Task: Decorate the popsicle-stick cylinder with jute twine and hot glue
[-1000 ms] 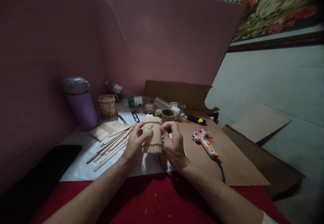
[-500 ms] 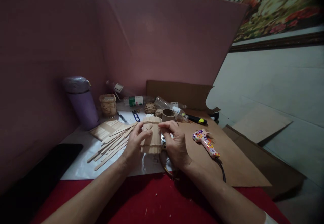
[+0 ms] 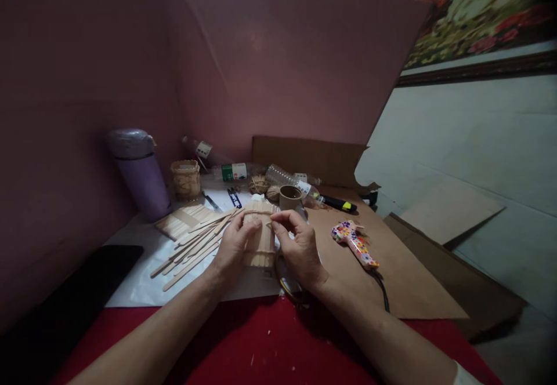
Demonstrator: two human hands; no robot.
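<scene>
A cup-shaped holder made of upright craft sticks is between my hands, with a twine band round its top and another near its bottom. My left hand grips its left side, the thumb pressed on the front near the upper band. At the upper right edge, the fingertips of my right hand pinch together on the twine; the exact hold is small and partly hidden. Behind my right hand lies a roll of tape, partly covered. Loose craft sticks fan out left of my left hand.
A patterned glue gun with a cord lies on brown cardboard at right. Behind are a cardboard tube, twine balls, plastic bottles and a utility knife. A purple flask and a decorated cup stand left.
The holder has turned slightly and shifted a little left in my hands. My left thumb has moved up, and my right fingertips have moved slightly left and down along its edge.
</scene>
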